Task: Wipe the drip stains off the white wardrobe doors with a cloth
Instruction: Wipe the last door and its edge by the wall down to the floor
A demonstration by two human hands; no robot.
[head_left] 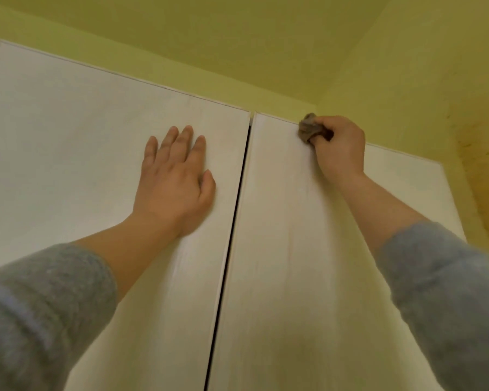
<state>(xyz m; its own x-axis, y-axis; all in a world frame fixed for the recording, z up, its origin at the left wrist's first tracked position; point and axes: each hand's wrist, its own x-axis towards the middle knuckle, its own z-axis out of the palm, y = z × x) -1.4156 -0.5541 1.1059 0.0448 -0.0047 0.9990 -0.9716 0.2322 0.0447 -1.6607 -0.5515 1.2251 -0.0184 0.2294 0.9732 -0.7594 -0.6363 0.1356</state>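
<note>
Right hand [340, 146], arm raised and extended, fingers curled round a crumpled brown-grey cloth [308, 131], which is pressed against the top edge of the right white wood-grain wardrobe door [288, 263]. Left hand [175, 179] lies flat, fingers straight and slightly spread, palm on the left white wardrobe door [68, 165], near the dark gap between doors. Both forearms are bare below grey knit sleeves [40, 306].

cloth [307, 127]: mostly buried in the right hand [339, 149] — just a scrunched bit shows
wardrobe doors [288, 277]: cut off bottom and left
drip stains [290, 246]: faint streaks, too blurry to tell tbh
</note>
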